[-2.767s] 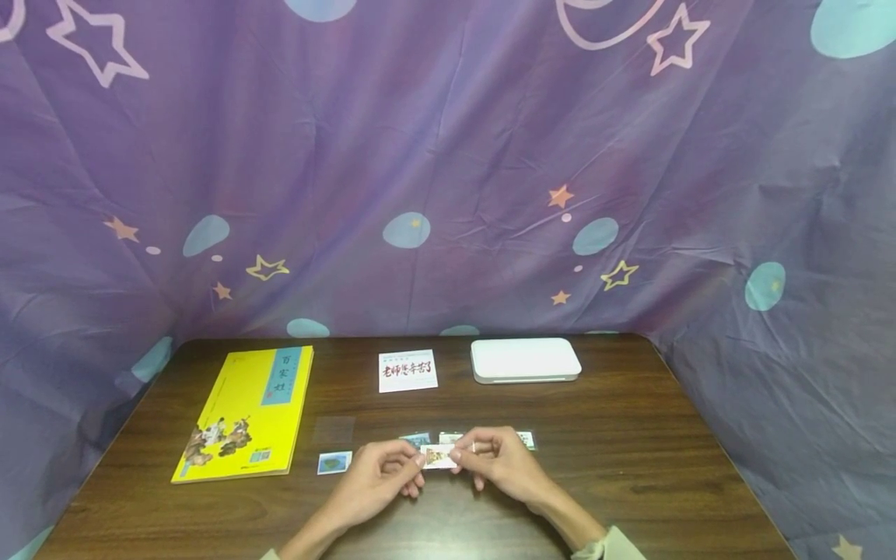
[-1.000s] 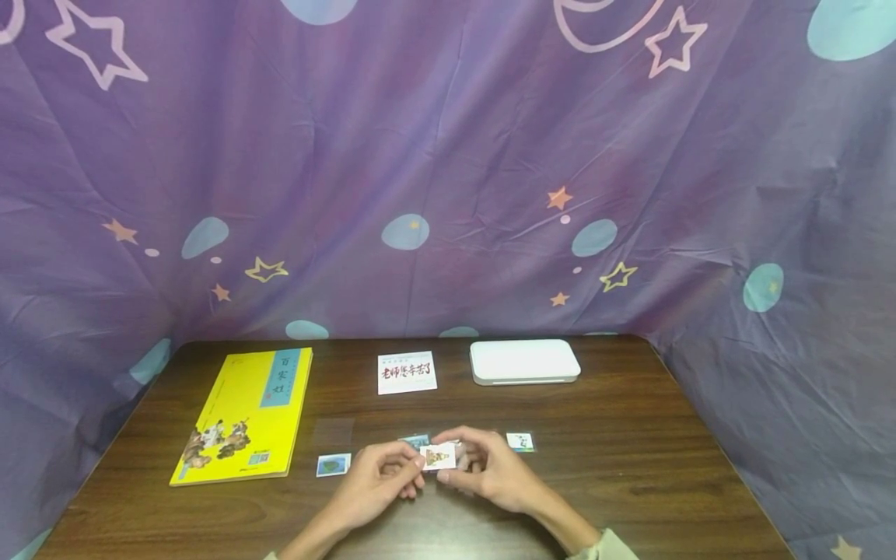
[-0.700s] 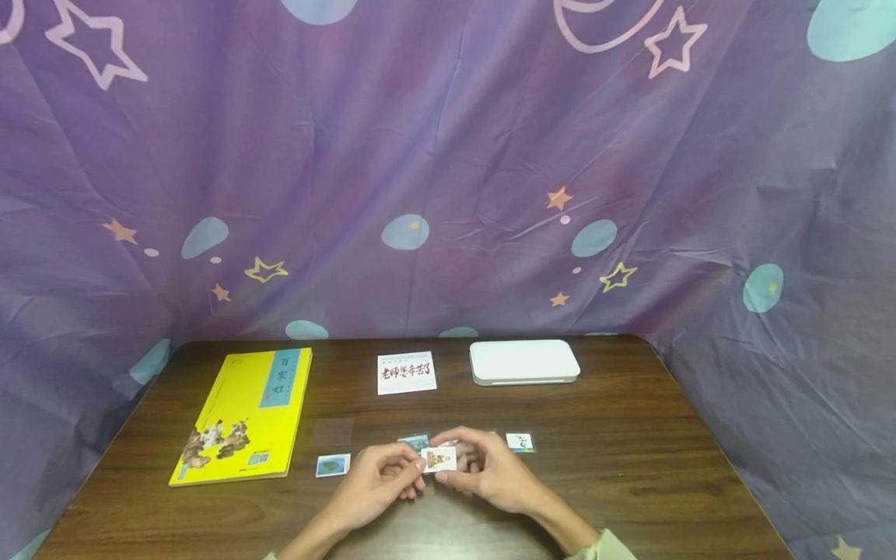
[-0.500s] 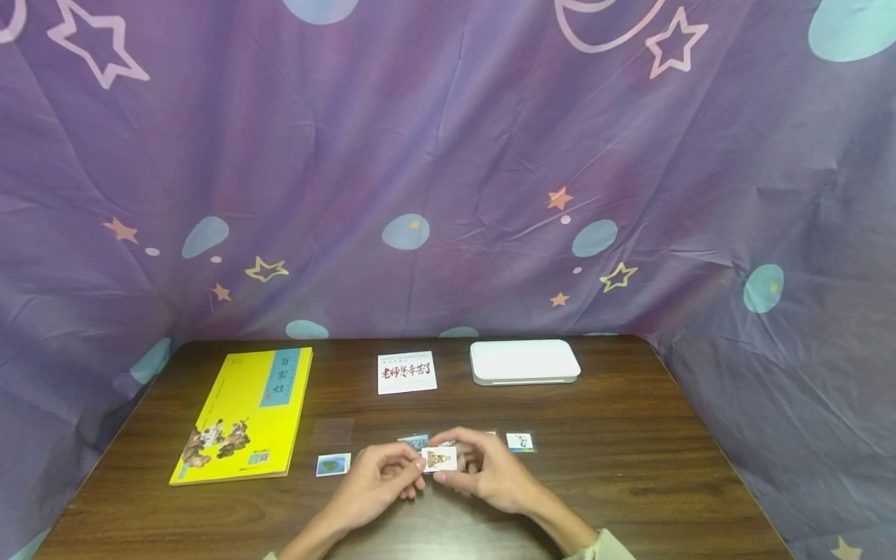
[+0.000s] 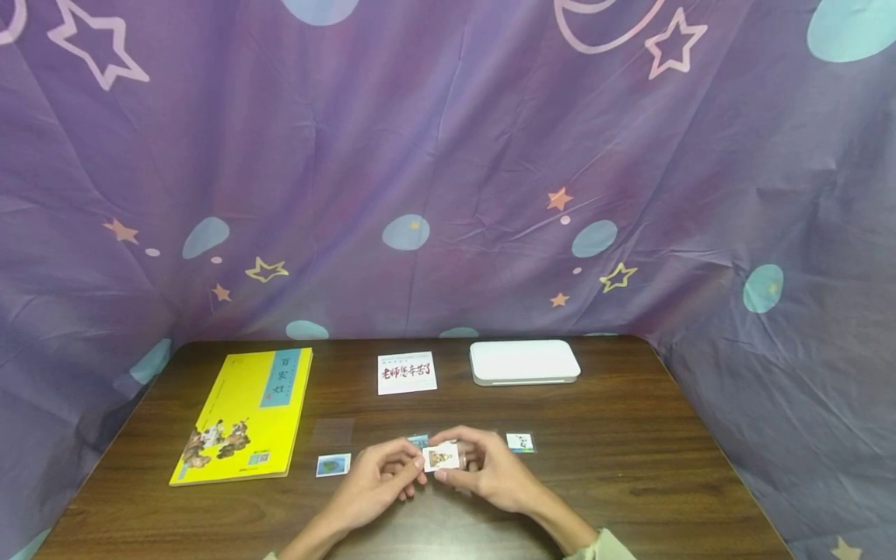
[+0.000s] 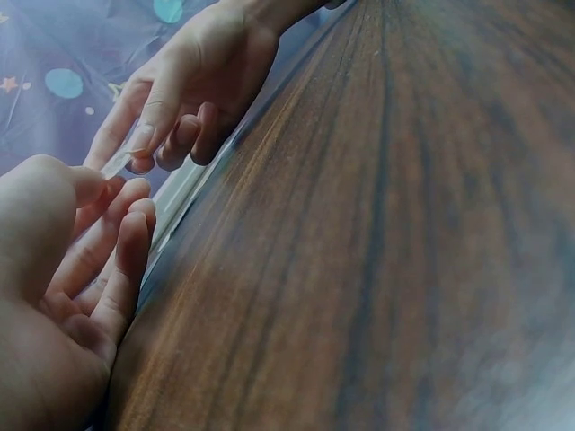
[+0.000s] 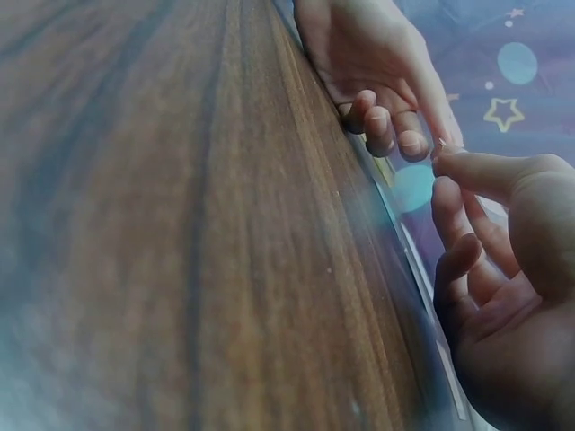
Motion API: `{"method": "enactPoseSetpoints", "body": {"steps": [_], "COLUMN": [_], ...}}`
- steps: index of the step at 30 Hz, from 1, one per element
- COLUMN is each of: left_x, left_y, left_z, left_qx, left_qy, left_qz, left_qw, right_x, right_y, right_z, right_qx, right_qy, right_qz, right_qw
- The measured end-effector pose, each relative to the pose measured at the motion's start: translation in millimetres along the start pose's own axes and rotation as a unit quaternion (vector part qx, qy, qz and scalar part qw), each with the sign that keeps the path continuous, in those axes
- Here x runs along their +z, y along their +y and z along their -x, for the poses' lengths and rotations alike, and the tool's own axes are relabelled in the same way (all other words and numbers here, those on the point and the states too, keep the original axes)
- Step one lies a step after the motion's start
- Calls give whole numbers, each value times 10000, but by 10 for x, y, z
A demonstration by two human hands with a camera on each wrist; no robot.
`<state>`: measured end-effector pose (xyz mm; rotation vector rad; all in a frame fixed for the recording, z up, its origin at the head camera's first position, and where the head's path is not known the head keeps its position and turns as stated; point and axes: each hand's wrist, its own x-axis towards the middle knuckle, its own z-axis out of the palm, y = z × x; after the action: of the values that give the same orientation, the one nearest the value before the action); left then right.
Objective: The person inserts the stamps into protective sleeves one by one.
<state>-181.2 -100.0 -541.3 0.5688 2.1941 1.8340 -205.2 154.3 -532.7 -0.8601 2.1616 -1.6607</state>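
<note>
A small stamp (image 5: pixel 442 456) with a golden seated figure on white is held up between both hands over the table. My left hand (image 5: pixel 378 476) pinches its left edge between thumb and forefinger. My right hand (image 5: pixel 493 470) holds its right side, thumb at the lower edge and forefinger at the upper one. In the left wrist view, the thin edge of the stamp (image 6: pixel 117 163) shows between the fingertips of both hands. Behind the hands lies a blue stamp (image 5: pixel 418 441), partly covered. A blue-green stamp (image 5: pixel 333 465) lies left of my left hand.
A clear square sleeve (image 5: pixel 334 430) lies behind the blue-green stamp. Right of the hands is a white stamp (image 5: pixel 520 442) in a sleeve. Farther back are a yellow book (image 5: pixel 241 416), a white card with red writing (image 5: pixel 407 373) and a flat white case (image 5: pixel 525 362).
The right hand's fingers have spread from a close pinch to the stamp's upper and lower edges, uncovering more of its picture. Lately the stamp has shifted slightly right; the left hand is nearly still.
</note>
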Motion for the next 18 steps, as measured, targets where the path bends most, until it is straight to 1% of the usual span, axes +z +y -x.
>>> {"method": "enactPoseSetpoints", "body": {"steps": [10, 18], "left_x": [-5, -14], "left_y": [-1, -11], "left_z": [-3, -3], "left_qx": [39, 24], "left_qy": [-39, -181], "left_qz": [-48, 138], "left_qw": [10000, 9997], "right_x": [23, 20], "right_y": [-19, -30], "right_z": [-8, -3], "right_qx": [64, 6], "right_qy": [11, -12], "right_qz": [-90, -255], "right_qw": [9999, 9997]}}
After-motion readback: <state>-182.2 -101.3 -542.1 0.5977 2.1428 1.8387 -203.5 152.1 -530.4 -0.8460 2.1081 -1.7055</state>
